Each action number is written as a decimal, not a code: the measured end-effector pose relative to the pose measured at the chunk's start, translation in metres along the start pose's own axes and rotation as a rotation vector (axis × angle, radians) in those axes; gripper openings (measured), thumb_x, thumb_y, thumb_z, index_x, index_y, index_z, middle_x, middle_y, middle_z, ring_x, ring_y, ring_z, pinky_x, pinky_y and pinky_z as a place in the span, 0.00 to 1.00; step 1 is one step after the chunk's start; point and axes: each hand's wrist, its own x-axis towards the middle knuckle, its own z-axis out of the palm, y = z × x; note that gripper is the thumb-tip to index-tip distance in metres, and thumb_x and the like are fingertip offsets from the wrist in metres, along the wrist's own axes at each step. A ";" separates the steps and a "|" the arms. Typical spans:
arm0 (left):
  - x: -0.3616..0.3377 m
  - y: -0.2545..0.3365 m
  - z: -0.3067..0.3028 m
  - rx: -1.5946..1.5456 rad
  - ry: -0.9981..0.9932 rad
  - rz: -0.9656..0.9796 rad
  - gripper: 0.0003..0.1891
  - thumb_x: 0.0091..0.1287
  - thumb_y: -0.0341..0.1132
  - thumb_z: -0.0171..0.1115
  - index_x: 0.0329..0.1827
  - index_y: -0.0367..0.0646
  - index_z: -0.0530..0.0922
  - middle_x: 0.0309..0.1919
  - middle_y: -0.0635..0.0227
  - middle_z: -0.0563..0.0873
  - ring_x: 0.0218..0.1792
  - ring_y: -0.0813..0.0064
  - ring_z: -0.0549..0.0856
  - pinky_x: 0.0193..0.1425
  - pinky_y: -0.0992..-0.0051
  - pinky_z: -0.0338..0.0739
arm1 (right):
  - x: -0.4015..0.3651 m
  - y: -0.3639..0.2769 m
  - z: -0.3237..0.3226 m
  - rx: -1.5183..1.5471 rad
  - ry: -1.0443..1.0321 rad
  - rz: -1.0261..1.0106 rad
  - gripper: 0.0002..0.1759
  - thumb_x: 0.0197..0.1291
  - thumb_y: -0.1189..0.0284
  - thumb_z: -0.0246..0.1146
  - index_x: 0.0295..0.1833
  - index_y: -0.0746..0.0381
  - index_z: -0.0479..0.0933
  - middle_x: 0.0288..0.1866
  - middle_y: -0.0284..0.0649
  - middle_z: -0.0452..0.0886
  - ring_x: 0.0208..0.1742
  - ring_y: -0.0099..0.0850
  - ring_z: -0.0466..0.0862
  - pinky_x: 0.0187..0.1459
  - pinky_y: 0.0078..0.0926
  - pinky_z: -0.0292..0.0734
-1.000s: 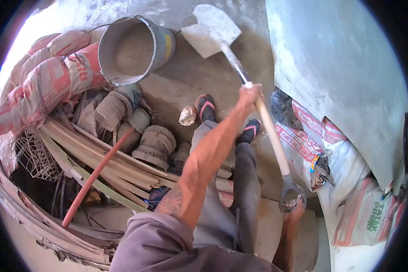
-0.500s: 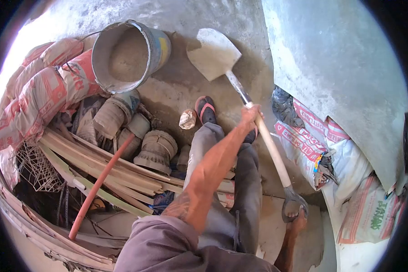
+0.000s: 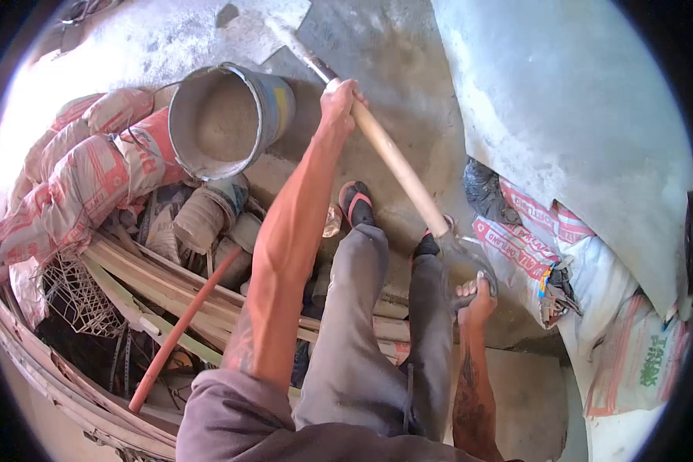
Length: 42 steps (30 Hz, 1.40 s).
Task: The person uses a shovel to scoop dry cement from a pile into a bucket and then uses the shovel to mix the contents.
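A shovel with a pale wooden shaft slants across the view, its flat metal blade at the top over the concrete floor. Wrapped around the shaft close to the metal socket is my left hand, arm stretched forward. My right hand grips the dark D-shaped handle near my right thigh. To the left of the shaft stands a bucket holding a grey-brown, sandy material, its open mouth facing me.
Red-and-white cement sacks pile up at the left, above wooden strips and an orange-red pole. Baluster-like concrete pieces sit by the bucket. More printed sacks lie at right, against a grey wall.
The shovel has moved forward and left, its blade now beyond the bucket. Both hands travelled with it, keeping their grip; my left arm is more extended.
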 end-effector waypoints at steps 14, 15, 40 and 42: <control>-0.305 0.028 -0.007 -0.606 -0.490 -0.068 0.07 0.63 0.38 0.57 0.37 0.47 0.71 0.25 0.73 0.72 0.28 0.76 0.74 0.44 0.67 0.74 | -0.116 -0.134 -0.178 -0.503 0.012 -0.697 0.06 0.58 0.76 0.58 0.40 0.67 0.71 0.45 0.43 0.78 0.47 0.31 0.77 0.54 0.32 0.70; -0.326 0.027 -0.005 -0.625 -0.414 -0.095 0.08 0.63 0.39 0.57 0.37 0.47 0.71 0.27 0.71 0.73 0.30 0.74 0.75 0.46 0.65 0.74 | -0.135 -0.155 -0.175 -0.630 -0.066 -0.846 0.06 0.57 0.77 0.58 0.39 0.67 0.71 0.45 0.44 0.78 0.47 0.33 0.77 0.55 0.33 0.69; -0.265 -0.252 0.108 0.394 -0.179 -0.487 0.08 0.58 0.32 0.61 0.30 0.34 0.77 0.25 0.59 0.80 0.23 0.65 0.80 0.20 0.61 0.72 | -0.180 -0.147 -0.220 0.056 0.341 0.152 0.11 0.62 0.64 0.57 0.29 0.52 0.66 0.18 0.27 0.61 0.18 0.21 0.64 0.22 0.26 0.65; -0.237 -0.260 0.114 0.486 -0.231 -0.514 0.07 0.57 0.31 0.61 0.29 0.35 0.77 0.24 0.60 0.81 0.23 0.65 0.81 0.21 0.60 0.73 | -0.171 -0.144 -0.188 0.053 0.385 0.152 0.10 0.63 0.63 0.56 0.29 0.51 0.66 0.18 0.26 0.60 0.19 0.21 0.63 0.22 0.25 0.64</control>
